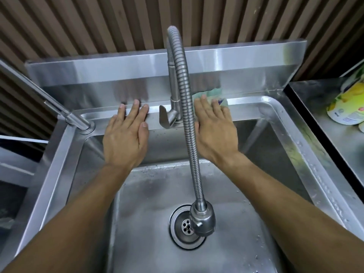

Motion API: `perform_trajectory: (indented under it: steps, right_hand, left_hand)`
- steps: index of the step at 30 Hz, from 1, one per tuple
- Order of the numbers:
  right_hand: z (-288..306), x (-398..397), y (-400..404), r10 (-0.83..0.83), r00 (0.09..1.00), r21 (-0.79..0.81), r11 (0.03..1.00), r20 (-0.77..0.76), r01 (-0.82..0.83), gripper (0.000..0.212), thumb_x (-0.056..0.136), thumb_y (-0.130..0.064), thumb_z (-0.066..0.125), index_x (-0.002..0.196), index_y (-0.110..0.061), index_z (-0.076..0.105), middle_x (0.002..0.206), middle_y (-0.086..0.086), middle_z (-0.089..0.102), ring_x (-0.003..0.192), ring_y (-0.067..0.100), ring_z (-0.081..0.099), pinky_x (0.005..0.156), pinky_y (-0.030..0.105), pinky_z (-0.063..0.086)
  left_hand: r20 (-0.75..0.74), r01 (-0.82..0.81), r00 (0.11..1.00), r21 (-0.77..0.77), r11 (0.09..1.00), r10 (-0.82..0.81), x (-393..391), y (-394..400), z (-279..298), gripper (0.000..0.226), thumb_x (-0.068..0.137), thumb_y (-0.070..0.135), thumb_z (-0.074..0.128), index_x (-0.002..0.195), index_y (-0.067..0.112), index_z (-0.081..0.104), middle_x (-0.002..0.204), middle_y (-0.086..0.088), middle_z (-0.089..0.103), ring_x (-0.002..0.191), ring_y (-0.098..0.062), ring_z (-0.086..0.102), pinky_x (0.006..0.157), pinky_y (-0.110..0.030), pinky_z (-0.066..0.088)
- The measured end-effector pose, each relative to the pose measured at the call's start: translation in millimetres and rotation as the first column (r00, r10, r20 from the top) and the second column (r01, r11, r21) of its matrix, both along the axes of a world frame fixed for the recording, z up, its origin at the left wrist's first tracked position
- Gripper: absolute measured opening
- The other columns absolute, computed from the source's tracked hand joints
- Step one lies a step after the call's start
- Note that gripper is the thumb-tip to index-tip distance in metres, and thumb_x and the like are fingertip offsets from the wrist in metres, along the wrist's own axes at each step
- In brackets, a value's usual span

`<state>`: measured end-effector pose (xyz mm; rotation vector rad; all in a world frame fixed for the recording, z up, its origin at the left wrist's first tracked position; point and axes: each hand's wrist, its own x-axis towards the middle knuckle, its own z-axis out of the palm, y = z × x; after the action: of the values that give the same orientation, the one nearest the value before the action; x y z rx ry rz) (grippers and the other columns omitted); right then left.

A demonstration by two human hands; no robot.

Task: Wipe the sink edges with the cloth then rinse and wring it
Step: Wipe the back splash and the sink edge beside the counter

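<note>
Green cloth (213, 96) lay on the far rim of the sink (307, 154), just right of the tap base, pinned flat under my right hand (213, 131), whose fingers were spread and pressing, not closed round it. My left hand (126, 138) rested open and empty on the same rim, left of the tap lever (166, 119), the two hands well apart. I judged the cloth soft, light and probably damp, best gathered from its free right corner before wringing. How thick it was I could not tell, most being hidden. Steel all round looked wet and slippery, with droplets along the right rim. The flexible tap hose (187, 125) arched between my arms, its head over the drain (186, 226). A yellow packet (346, 109) sat on the right counter.
</note>
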<state>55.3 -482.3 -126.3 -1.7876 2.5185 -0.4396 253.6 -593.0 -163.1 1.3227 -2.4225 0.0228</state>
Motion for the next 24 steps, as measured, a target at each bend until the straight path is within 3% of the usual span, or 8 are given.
perform_trajectory:
  steps: [3,6,10,15,19,24]
  right_hand:
    - [2.3,-1.0,-7.8,0.221,0.975,0.011,0.975,-0.018,-0.221,0.068,0.097,-0.039,0.019,0.157,-0.011,0.035,0.166,0.010,0.032,0.156,0.030,0.023,0.127,0.049,0.018]
    - [4.9,-41.4,-1.8,0.399,0.915,0.082,0.916,-0.064,-0.394,0.060,0.105,-0.039,0.027,0.163,-0.021,0.022,0.170,-0.001,0.020,0.159,0.018,0.010,0.130,0.044,0.012]
    - [14.4,-73.9,1.0,0.493,0.868,0.175,0.862,-0.066,-0.476,0.064,0.100,-0.039,0.027,0.163,-0.027,0.021,0.171,-0.005,0.015,0.159,0.014,0.005,0.130,0.043,0.009]
    - [0.7,-35.8,-10.4,0.354,0.916,0.147,0.933,-0.190,-0.329,0.068,0.106,-0.053,0.016,0.164,-0.020,0.006,0.172,0.002,0.007,0.160,0.021,0.002,0.129,0.049,0.009]
    - [-1.9,-39.0,-3.3,0.284,0.940,0.058,0.959,-0.188,-0.278,0.060,0.109,-0.048,0.012,0.164,-0.023,0.018,0.170,-0.002,0.020,0.158,0.022,0.015,0.128,0.047,0.018]
    - [-7.2,-53.9,14.8,-0.020,0.990,-0.032,0.999,-0.138,0.016,0.055,0.110,-0.040,0.023,0.162,-0.021,0.028,0.168,-0.001,0.027,0.157,0.027,0.022,0.126,0.047,0.020]
  left_hand:
    - [-0.005,0.019,1.000,0.019,1.000,-0.019,2.3,0.0,2.5,0.054,0.108,0.037,0.021,0.159,0.026,0.033,0.165,0.004,0.030,0.157,-0.026,0.019,0.125,-0.044,0.019]
    - [0.008,0.047,0.999,0.022,0.999,-0.047,6.3,-0.9,3.5,0.053,0.108,0.037,0.023,0.160,0.026,0.032,0.165,0.004,0.029,0.157,-0.026,0.019,0.126,-0.044,0.020]
    - [0.027,0.062,0.998,0.036,0.997,-0.063,7.2,-2.2,4.0,0.053,0.108,0.038,0.022,0.160,0.030,0.032,0.166,0.004,0.028,0.157,-0.028,0.018,0.126,-0.044,0.019]
    - [0.009,0.041,0.999,0.011,0.999,-0.041,5.1,-2.1,1.4,0.052,0.108,0.036,0.024,0.158,0.030,0.035,0.165,0.003,0.031,0.156,-0.028,0.020,0.125,-0.045,0.021]
    - [0.025,0.068,0.997,0.006,0.998,-0.068,8.5,-3.0,1.4,0.052,0.109,0.037,0.022,0.159,0.029,0.033,0.165,0.004,0.030,0.157,-0.026,0.019,0.125,-0.042,0.020]
    - [0.050,0.061,0.997,0.055,0.997,-0.064,9.0,1.0,6.8,0.056,0.108,0.044,0.017,0.161,0.028,0.026,0.168,0.004,0.023,0.158,-0.024,0.013,0.126,-0.043,0.016]
